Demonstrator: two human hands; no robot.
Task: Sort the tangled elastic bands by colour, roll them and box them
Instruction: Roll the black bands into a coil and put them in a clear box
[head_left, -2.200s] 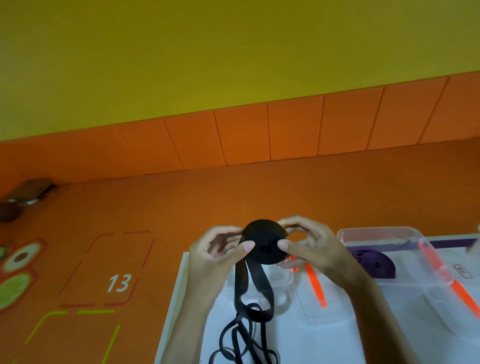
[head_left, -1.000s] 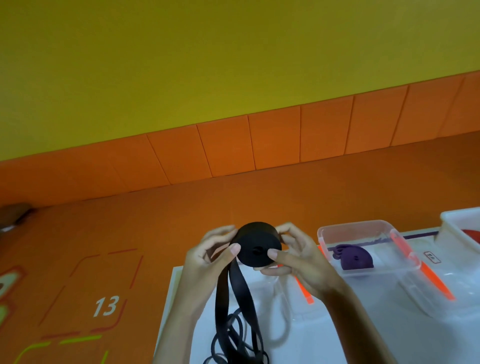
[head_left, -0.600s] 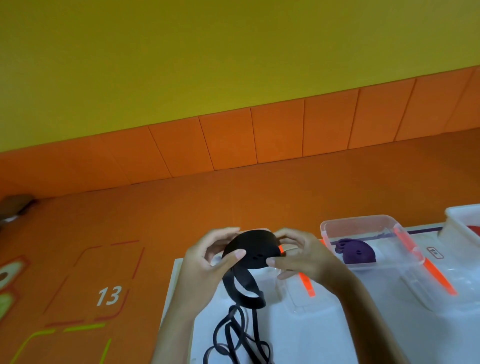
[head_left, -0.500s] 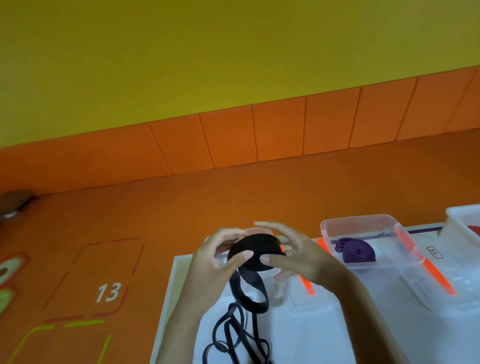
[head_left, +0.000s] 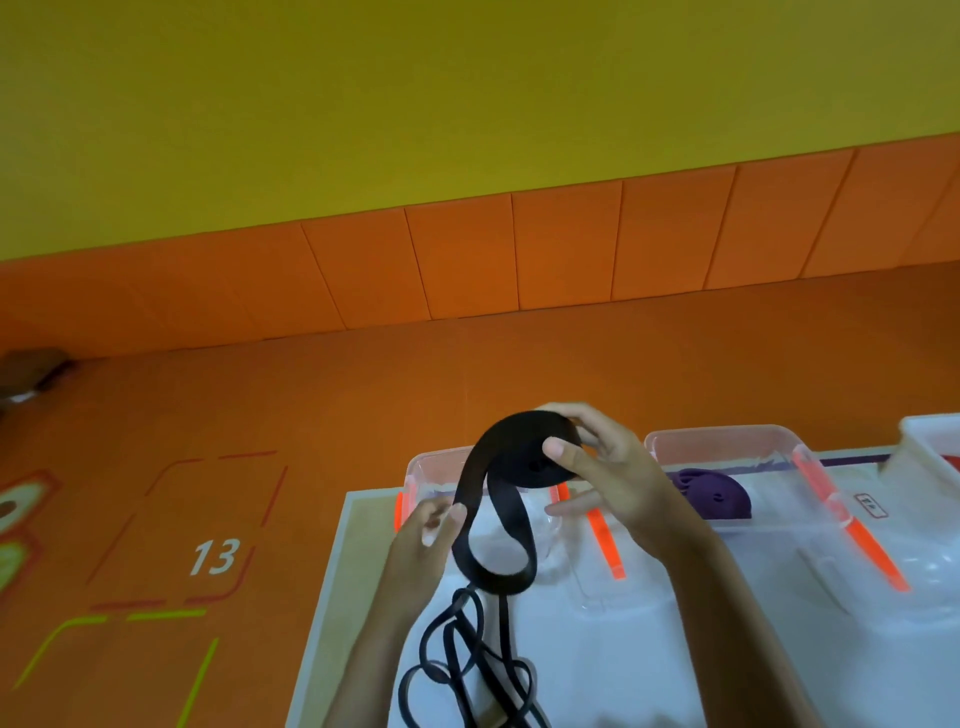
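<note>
My right hand (head_left: 608, 483) grips a black elastic band roll (head_left: 524, 449), held above a clear plastic box (head_left: 423, 470) on the white table (head_left: 649, 670). A wide loop of the black band (head_left: 496, 540) hangs from the roll. My left hand (head_left: 423, 540) pinches the left strand of that loop just below the roll. Loose black band (head_left: 457, 665) lies tangled on the table under the loop. A rolled purple band (head_left: 719, 493) rests in a second clear box (head_left: 737, 441) to the right.
Clear lids with orange clips (head_left: 605, 540) lie open in front of the boxes. A white container (head_left: 930, 452) stands at the far right edge. The orange floor (head_left: 208, 467) with a painted 13 (head_left: 214, 556) lies left of the table.
My left hand has let go of the roll and slid down to the hanging strand. My right hand alone holds the roll, and the loop below it has opened wider.
</note>
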